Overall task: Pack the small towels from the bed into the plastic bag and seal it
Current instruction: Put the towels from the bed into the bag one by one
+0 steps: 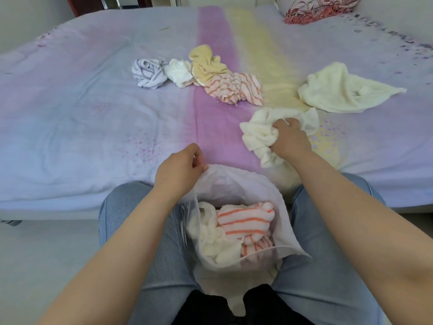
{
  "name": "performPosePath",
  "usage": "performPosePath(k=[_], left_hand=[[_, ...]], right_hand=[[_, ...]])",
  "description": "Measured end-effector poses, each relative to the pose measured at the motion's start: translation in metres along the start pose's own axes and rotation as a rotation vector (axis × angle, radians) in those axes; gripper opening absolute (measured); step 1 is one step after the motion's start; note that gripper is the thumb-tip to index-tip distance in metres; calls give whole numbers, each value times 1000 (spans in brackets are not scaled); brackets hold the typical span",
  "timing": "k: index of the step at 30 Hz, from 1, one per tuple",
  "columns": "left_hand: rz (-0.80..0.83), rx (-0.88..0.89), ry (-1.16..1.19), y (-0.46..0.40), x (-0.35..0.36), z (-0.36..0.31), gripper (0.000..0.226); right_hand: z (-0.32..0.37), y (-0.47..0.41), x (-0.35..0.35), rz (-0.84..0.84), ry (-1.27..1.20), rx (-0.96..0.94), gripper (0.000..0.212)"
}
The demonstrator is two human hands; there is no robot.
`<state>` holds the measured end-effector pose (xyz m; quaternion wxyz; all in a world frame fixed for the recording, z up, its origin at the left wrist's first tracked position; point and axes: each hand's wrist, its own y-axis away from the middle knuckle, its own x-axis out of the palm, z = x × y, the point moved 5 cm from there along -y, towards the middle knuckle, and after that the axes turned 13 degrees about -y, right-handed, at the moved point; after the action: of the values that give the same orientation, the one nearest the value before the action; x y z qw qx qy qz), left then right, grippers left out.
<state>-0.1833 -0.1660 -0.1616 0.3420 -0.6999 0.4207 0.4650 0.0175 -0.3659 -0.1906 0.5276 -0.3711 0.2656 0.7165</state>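
Towels: cream towel (260, 134) on bed (70, 113) bunched in right hand (289, 139); left hand (180, 172) pinches plastic bag (264, 191) rim, keeping the mouth open on lap for loading.

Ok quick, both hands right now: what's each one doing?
Left hand: pinching the rim of the bag, holding it open.
Right hand: gripping a cream towel on the bed.

six towels (233, 88) on bed, roughly three in one bag (276, 198)
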Motion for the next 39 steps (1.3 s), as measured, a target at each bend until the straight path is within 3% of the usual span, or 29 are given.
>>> performPosePath(k=[3,6,8,11,15,16,18,20,23,25,27,29,35,39], left_hand=[[11,3,1,-5,2,2,16],[37,-10,-35,-12,5,3,29],[60,3,-56,-17,5,2,34],[160,82,-81,-25,9,4,35],[327,180,-73,-19,4,2,16],[376,189,-41,-13,0,0,5],[408,177,38,-10,-5,5,29],[329,209,43,-18,-6,15,30],[295,107,24,-24,4,36,52],[218,107,33,-20,3,36,54],[68,118,-33,-10,-2,34,51],[-36,24,-118,9,-5,36,55],[133,-239,-285,59,4,43,62],[401,-164,-322,74,13,39,63]], right_hand=[[7,6,-12,-90,-112,-88,36],[30,24,-39,-139,-438,-125,31],[53,43,-59,-168,-634,-180,7],[88,76,-77,-64,-849,-257,28],[99,101,-67,225,-1134,-145,25],[98,105,-58,291,-1111,-127,26],[97,108,-36,427,-825,-216,17],[95,112,-13,545,-464,-286,6],[83,115,23,653,-100,-348,17],[79,117,35,583,39,-335,18],[74,113,45,488,138,-323,38],[76,112,51,417,186,-337,40],[86,121,58,342,306,-360,41],[88,125,63,404,361,-366,40]])
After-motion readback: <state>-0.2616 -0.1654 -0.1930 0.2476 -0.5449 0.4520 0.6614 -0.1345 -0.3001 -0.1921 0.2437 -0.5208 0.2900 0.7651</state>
